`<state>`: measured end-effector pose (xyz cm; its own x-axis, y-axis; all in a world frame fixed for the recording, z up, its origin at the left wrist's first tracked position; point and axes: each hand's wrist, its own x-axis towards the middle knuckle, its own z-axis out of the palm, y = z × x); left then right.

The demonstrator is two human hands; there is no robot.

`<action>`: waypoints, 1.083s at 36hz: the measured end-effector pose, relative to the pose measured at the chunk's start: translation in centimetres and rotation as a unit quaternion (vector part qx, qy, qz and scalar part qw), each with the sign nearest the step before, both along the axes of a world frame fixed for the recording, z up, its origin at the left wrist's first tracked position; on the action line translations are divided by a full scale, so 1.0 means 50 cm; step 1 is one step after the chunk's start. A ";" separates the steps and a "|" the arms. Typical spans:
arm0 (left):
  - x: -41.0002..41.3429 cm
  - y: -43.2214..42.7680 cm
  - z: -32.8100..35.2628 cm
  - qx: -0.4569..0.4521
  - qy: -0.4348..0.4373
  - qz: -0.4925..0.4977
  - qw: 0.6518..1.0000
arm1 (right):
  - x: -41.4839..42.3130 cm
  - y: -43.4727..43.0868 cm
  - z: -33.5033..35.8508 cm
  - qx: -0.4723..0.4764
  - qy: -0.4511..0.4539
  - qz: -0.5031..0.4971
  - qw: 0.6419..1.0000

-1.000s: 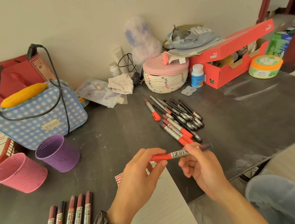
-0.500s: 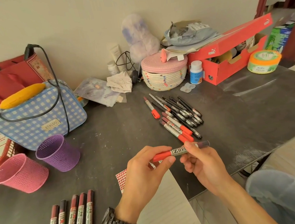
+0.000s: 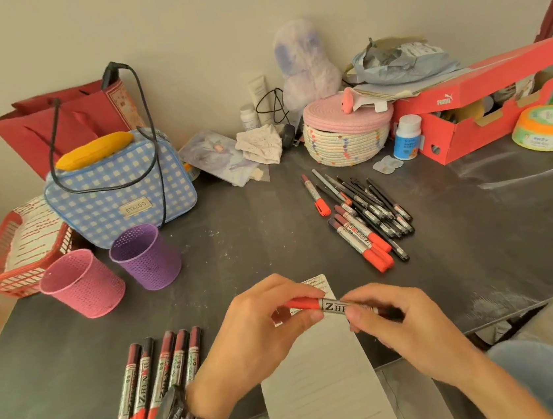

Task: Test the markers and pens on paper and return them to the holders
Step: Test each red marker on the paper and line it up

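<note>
Red-capped marker (image 3: pixel 334 306) held level just above the far end of the lined paper (image 3: pixel 323 386), at the near table edge. Left hand (image 3: pixel 262 335) pinches the red cap; right hand (image 3: pixel 395 326) pinches the barrel. Judged step: uncapping for a test stroke. Next move likely needs a straight pull apart, then tip to paper. Pink holder (image 3: pixel 82 290) and purple holder (image 3: pixel 146 258) stand far left, no pens sticking out.

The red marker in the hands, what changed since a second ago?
The right hand slid along the red marker toward the left hand; its dark end no longer sticks out. Both hands still grip it, cap on. The pink holder, purple holder and loose markers stayed put.
</note>
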<state>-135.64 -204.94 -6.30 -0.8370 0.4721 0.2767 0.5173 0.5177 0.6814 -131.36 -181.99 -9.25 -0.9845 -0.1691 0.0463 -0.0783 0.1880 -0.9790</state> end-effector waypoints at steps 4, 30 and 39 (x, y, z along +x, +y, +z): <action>0.016 -0.029 0.014 0.003 0.013 -0.002 1.000 | 0.025 -0.035 0.011 0.009 0.031 -0.018 0.999; 0.069 -0.002 0.030 0.692 -0.329 0.091 0.636 | 0.124 -0.213 -0.048 -0.238 -0.164 -0.029 0.957; 0.095 0.017 -0.040 0.664 -0.370 0.164 0.629 | 0.177 -0.225 -0.063 -0.144 -0.136 -0.118 0.973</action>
